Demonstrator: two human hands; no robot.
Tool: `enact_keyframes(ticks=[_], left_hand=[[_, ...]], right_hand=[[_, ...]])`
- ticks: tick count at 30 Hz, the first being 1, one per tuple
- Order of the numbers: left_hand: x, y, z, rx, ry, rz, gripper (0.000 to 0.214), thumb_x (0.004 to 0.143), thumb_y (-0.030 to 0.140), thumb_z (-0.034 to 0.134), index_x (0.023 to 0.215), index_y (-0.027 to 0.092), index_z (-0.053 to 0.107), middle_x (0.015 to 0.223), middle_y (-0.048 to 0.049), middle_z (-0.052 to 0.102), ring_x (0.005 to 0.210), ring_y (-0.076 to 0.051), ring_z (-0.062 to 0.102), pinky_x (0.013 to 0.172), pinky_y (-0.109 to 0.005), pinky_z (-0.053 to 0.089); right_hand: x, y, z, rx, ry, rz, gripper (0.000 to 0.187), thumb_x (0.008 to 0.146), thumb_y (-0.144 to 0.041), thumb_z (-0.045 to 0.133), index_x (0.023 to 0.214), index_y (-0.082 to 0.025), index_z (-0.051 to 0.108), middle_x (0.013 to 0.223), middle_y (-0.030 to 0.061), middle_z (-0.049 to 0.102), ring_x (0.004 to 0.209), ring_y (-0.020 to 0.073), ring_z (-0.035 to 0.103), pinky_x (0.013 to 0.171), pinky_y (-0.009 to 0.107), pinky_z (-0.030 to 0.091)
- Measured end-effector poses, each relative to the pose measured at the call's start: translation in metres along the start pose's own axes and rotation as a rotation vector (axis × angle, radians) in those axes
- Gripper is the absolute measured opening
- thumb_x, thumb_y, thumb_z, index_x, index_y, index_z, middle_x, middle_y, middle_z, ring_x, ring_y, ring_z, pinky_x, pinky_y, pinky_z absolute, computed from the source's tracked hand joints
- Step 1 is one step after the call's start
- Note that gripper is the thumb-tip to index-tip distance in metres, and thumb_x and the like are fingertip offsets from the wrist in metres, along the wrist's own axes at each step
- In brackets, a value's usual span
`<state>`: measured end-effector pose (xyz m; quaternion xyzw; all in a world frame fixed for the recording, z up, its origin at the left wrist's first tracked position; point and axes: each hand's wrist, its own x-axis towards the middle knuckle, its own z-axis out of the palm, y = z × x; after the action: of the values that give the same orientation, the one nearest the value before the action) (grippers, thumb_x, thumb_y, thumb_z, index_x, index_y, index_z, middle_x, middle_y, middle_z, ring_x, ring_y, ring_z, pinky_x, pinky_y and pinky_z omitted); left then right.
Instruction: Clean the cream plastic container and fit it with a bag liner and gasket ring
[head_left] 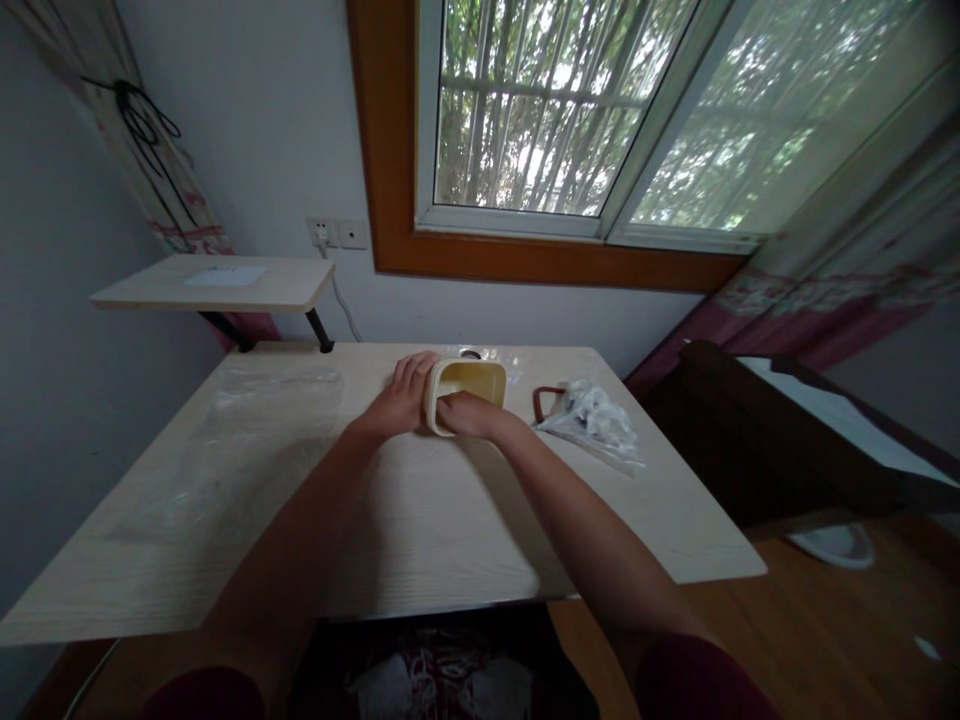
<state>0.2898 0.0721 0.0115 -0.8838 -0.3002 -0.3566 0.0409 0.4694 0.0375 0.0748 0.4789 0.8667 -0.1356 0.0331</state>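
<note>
Sleeves of dark red cloth (pixel 697 680) showed at the lower edge of the view, with bare forearms reaching from them over a pale, wood-grained worktop (pixel 435 540). On the left part of the worktop lay a thin sheet of clear plastic (pixel 225 450), spread flat. Farther in, a pale yellow, rectangular container with rounded corners (pixel 480 376) stood toward the back of the worktop, its opening visible from above. The left hand (pixel 407 393) held its left side, fingers against the outer wall. The right hand (pixel 465 412) reached inside; its fingers were partly hidden, so whether they gripped anything could not be told. To the right, apart from the container, lay a clear plastic bag of whitish pieces (pixel 600 415), beside a reddish-brown, bent bar (pixel 537 404). Behind the container was more crumpled clear plastic (pixel 508 360). Beyond rose a raised wooden shelf (pixel 150 279) at left, and an orange-brown window frame (pixel 487 256).
</note>
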Motion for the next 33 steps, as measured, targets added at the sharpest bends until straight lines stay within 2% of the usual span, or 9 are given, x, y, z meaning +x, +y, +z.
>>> enact_keyframes(ticks=[4,7,13,17,20,23,26,29,33], left_hand=[[0.0,0.0,0.0,-0.01,-0.011,-0.015,0.089,0.083,0.023,0.065,0.157,0.012,0.016,0.15,-0.0254,0.039,0.142,-0.041,0.037,0.115,-0.063,0.034],[0.0,0.0,0.0,-0.015,0.004,-0.014,0.092,0.083,0.028,0.068,0.157,0.012,0.015,0.15,-0.0253,0.039,0.142,-0.041,0.037,0.116,-0.062,0.034],[-0.003,-0.009,0.004,-0.032,0.061,0.01,0.098,0.08,0.038,0.073,0.155,0.011,0.016,0.147,-0.0253,0.04,0.14,-0.04,0.038,0.116,-0.06,0.035],[-0.009,-0.015,0.01,-0.062,0.093,-0.033,0.094,0.081,0.041,0.071,0.153,0.01,0.019,0.146,-0.0256,0.039,0.14,-0.04,0.038,0.115,-0.058,0.036],[-0.013,-0.017,0.013,-0.087,0.113,-0.06,0.11,0.071,0.05,0.081,0.153,0.01,0.019,0.146,-0.026,0.038,0.139,-0.043,0.039,0.114,-0.059,0.038],[-0.015,-0.017,0.015,-0.109,0.143,-0.085,0.124,0.06,0.055,0.088,0.153,0.013,0.019,0.144,-0.0253,0.04,0.137,-0.043,0.042,0.112,-0.06,0.04],[-0.017,-0.016,0.018,-0.122,0.184,-0.131,0.125,0.058,0.058,0.089,0.153,0.018,0.019,0.144,-0.0225,0.04,0.136,-0.041,0.044,0.11,-0.059,0.043],[-0.021,-0.016,0.021,-0.116,0.194,-0.168,0.123,0.06,0.064,0.086,0.152,0.019,0.019,0.145,-0.0221,0.039,0.136,-0.042,0.043,0.111,-0.059,0.042],[-0.027,-0.012,0.018,-0.087,0.139,-0.215,0.111,0.076,0.069,0.071,0.15,0.007,0.017,0.148,-0.0271,0.035,0.138,-0.043,0.04,0.114,-0.056,0.037]], right_hand=[[0.006,0.001,-0.002,0.1,0.02,0.006,0.05,0.106,-0.026,0.03,0.108,-0.008,0.077,0.116,0.0198,0.076,0.104,0.0249,0.072,0.085,0.028,0.051],[0.001,0.001,-0.005,0.149,0.04,-0.015,0.045,0.105,-0.02,0.032,0.106,-0.01,0.076,0.113,0.0159,0.077,0.099,0.0219,0.072,0.084,0.026,0.05],[-0.029,-0.011,-0.013,0.124,0.103,-0.091,0.043,0.105,-0.022,0.035,0.098,-0.012,0.076,0.105,0.0145,0.077,0.09,0.0209,0.07,0.078,0.027,0.046],[-0.055,-0.019,-0.012,0.125,0.212,-0.189,0.045,0.108,-0.039,0.037,0.106,-0.014,0.075,0.102,0.0132,0.078,0.092,0.021,0.071,0.083,0.029,0.046],[-0.07,-0.014,-0.008,0.059,0.281,-0.21,0.038,0.102,-0.045,0.052,0.115,-0.017,0.073,0.105,0.0123,0.077,0.094,0.0224,0.071,0.083,0.03,0.048],[-0.077,-0.003,-0.002,-0.051,0.361,-0.178,0.03,0.097,-0.037,0.063,0.119,-0.017,0.072,0.107,0.0123,0.076,0.095,0.0235,0.07,0.084,0.031,0.048],[-0.078,0.007,0.004,-0.138,0.42,-0.165,0.023,0.097,-0.026,0.062,0.116,-0.018,0.073,0.102,0.0107,0.077,0.093,0.0221,0.07,0.083,0.031,0.048],[-0.076,0.014,0.009,-0.205,0.475,-0.182,0.021,0.098,-0.021,0.059,0.113,-0.018,0.074,0.099,0.01,0.077,0.092,0.0219,0.07,0.086,0.033,0.047],[-0.074,0.019,0.013,-0.241,0.536,-0.227,0.023,0.101,-0.022,0.055,0.117,-0.018,0.072,0.106,0.0091,0.077,0.098,0.0229,0.068,0.092,0.037,0.044]])
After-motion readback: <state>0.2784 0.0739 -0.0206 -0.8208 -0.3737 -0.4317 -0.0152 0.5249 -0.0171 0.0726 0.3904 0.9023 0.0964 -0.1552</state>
